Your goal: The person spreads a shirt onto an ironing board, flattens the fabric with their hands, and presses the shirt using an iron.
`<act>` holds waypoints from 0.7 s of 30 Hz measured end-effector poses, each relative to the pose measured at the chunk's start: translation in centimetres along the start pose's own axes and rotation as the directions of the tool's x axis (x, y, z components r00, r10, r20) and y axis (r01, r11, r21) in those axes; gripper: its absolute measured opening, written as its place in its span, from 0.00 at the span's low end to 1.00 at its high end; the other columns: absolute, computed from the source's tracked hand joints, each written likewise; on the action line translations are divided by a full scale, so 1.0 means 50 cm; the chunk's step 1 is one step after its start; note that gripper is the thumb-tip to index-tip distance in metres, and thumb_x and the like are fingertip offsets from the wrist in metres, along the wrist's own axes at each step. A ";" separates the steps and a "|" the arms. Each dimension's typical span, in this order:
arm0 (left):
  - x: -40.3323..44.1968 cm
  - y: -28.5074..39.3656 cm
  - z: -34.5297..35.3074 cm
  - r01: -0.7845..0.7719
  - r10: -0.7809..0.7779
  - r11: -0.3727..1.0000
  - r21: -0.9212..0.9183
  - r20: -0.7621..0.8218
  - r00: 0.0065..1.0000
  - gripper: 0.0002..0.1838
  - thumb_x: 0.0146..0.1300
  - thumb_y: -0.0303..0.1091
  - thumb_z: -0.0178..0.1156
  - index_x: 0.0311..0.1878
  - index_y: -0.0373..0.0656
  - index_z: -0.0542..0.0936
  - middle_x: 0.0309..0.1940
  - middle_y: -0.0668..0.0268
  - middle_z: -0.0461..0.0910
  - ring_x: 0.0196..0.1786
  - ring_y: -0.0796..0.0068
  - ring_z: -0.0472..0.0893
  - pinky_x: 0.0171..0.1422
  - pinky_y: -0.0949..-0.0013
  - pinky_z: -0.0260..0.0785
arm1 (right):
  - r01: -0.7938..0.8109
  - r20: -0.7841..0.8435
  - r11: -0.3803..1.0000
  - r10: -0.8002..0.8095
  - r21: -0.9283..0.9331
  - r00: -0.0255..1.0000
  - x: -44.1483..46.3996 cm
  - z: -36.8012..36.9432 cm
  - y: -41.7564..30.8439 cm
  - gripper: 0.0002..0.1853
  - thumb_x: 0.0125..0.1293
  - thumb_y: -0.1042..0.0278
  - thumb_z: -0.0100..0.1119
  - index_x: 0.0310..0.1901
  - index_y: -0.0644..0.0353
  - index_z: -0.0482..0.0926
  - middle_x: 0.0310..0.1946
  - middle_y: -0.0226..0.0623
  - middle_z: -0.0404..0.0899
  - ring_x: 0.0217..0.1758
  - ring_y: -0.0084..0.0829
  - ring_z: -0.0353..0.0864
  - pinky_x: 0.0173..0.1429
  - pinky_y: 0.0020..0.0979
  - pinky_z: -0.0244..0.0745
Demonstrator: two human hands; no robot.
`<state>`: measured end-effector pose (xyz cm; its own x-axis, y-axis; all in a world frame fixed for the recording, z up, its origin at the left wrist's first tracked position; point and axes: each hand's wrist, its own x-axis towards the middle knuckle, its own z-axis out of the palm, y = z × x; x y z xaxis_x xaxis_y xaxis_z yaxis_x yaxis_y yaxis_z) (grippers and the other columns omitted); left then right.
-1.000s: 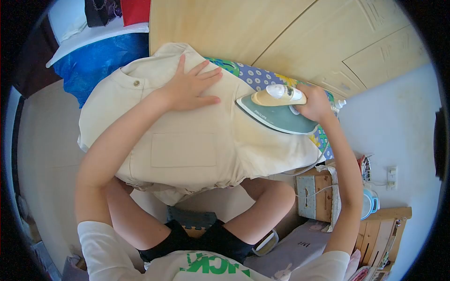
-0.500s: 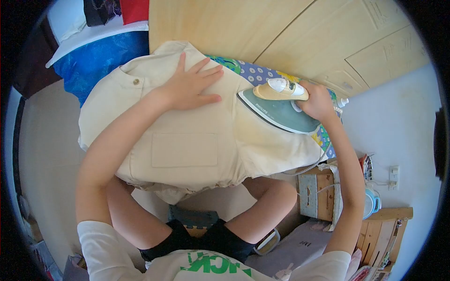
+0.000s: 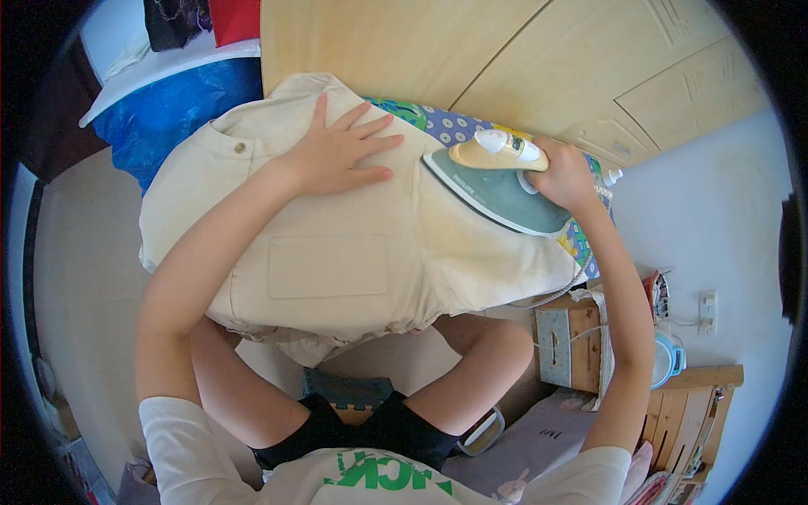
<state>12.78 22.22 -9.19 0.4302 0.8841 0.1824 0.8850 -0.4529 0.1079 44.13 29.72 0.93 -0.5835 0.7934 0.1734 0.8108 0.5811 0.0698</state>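
A cream garment (image 3: 337, 265) with a patch pocket and a button near its neckline lies spread over a floral ironing board (image 3: 446, 126). My left hand (image 3: 341, 156) presses flat on its upper middle, fingers spread. My right hand (image 3: 562, 175) is wrapped round the handle of a green and cream clothes iron (image 3: 505, 189). The iron's soleplate rests on the sleeve at the right, its tip pointing left towards my left hand. The iron's cord (image 3: 555, 295) trails down off the board's right end.
Pale wooden cabinet doors (image 3: 379, 50) stand right behind the board. A blue cover (image 3: 181, 101) hangs at the far left. Wooden drawers (image 3: 568, 341) stand below the sleeve, with a wall socket (image 3: 709, 311) at the right. My knees are under the board's near side.
The whole view has shifted slightly. The iron's tip may have turned or slid a little to the left on the sleeve; my left hand stays in place on the garment.
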 end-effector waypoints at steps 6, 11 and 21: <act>0.000 -0.003 0.002 -0.002 0.002 1.000 -0.009 -0.008 1.000 0.30 0.64 0.59 0.43 0.67 0.61 0.62 0.71 0.67 0.52 0.74 0.56 0.46 0.68 0.32 0.24 | -0.155 -0.042 0.988 0.156 0.016 0.987 0.006 -0.004 -0.013 0.13 0.46 0.64 0.59 0.34 0.60 0.80 0.27 0.51 0.79 0.32 0.50 0.79 0.41 0.43 0.75; 0.001 -0.001 0.000 0.001 -0.001 1.000 -0.004 -0.005 1.000 0.30 0.64 0.59 0.43 0.67 0.61 0.62 0.71 0.67 0.52 0.74 0.57 0.46 0.68 0.32 0.23 | -0.162 -0.047 0.987 0.162 0.003 0.986 0.005 -0.002 -0.010 0.15 0.45 0.65 0.60 0.37 0.58 0.81 0.28 0.50 0.80 0.34 0.49 0.80 0.42 0.43 0.75; 0.000 -0.002 -0.003 -0.003 0.003 1.000 -0.005 0.004 1.000 0.30 0.63 0.59 0.45 0.67 0.62 0.61 0.71 0.68 0.52 0.74 0.57 0.46 0.69 0.32 0.24 | 0.122 0.036 0.991 -0.124 0.055 0.992 0.001 -0.008 0.023 0.13 0.44 0.64 0.60 0.34 0.55 0.81 0.25 0.48 0.79 0.30 0.49 0.79 0.39 0.43 0.75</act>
<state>12.67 22.26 -9.05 0.4334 0.8833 0.1788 0.8830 -0.4559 0.1121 45.05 30.35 1.42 -0.6810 0.7211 0.1279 0.7298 0.6827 0.0368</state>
